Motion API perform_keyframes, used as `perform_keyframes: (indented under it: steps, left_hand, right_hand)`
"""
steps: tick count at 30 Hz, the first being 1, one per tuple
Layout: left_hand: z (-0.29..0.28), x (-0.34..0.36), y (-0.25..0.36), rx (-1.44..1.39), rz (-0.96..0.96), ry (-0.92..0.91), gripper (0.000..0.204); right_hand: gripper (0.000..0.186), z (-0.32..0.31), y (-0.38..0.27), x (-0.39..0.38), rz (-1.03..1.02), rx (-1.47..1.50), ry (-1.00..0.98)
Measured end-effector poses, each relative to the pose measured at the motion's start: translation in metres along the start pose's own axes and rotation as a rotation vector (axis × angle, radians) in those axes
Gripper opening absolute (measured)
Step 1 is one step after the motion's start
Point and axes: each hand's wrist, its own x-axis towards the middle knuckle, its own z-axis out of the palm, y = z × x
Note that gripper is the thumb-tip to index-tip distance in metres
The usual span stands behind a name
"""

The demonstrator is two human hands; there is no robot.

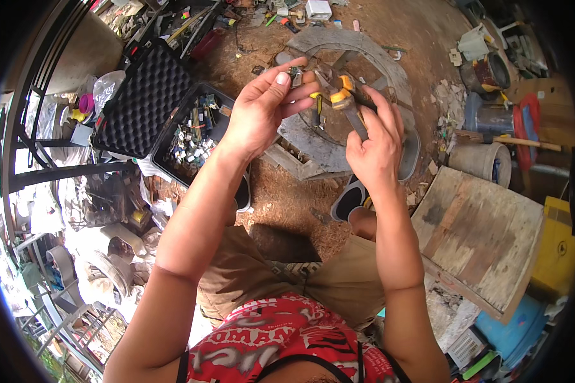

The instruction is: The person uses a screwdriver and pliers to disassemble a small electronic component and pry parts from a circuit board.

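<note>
My left hand pinches a small circuit board piece between thumb and fingers; part of it is hidden by them. In my right hand is a pair of pliers with yellow and dark grey handles. Its jaws point toward the board piece, close beside my left fingertips; whether they touch it I cannot tell. Just below the jaws, another yellow and black item shows, its kind unclear. Left of my left forearm lies an open black case: its lid has bumpy foam, and its base holds many small circuit boards.
A round grey frame lies on the dirt floor ahead of my feet. To the right stand a weathered wooden board, a bucket and a blue container. Black metal bars and plastic bags line the left. Scraps are scattered at the far side.
</note>
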Motion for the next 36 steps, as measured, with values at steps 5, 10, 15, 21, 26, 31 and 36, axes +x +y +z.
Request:
perform_keyframes:
  steps: [5, 10, 15, 21, 26, 31, 36]
  left_hand:
    - [0.002, 0.005, -0.011, 0.095, 0.074, -0.031, 0.041]
    - [0.007, 0.006, -0.018, 0.102, 0.102, -0.049, 0.041]
    - [0.005, 0.005, -0.016, 0.232, 0.082, -0.012, 0.038]
    - [0.000, 0.005, -0.004, 0.601, 0.104, 0.023, 0.032]
    - [0.000, 0.002, 0.000, 0.637, 0.093, 0.041, 0.033]
    - [-0.005, 0.001, 0.004, 0.677, 0.072, 0.067, 0.030]
    - [-0.012, -0.002, 0.009, 0.673, 0.110, 0.047, 0.028]
  right_hand:
    - [0.043, 0.000, 0.001, -0.003, -0.016, -0.014, -0.039]
    - [0.039, 0.002, 0.003, -0.003, -0.024, -0.028, -0.025]
    - [0.028, -0.002, 0.002, -0.002, 0.000, -0.075, -0.049]
    - [0.017, 0.002, 0.006, -0.006, -0.010, -0.004, 0.037]
    - [0.012, 0.003, 0.007, -0.009, 0.183, 0.335, -0.155]
    - [0.015, 0.010, 0.009, -0.011, 0.294, 0.559, -0.282]
    - [0.015, 0.016, 0.014, -0.017, 0.389, 0.797, -0.424]
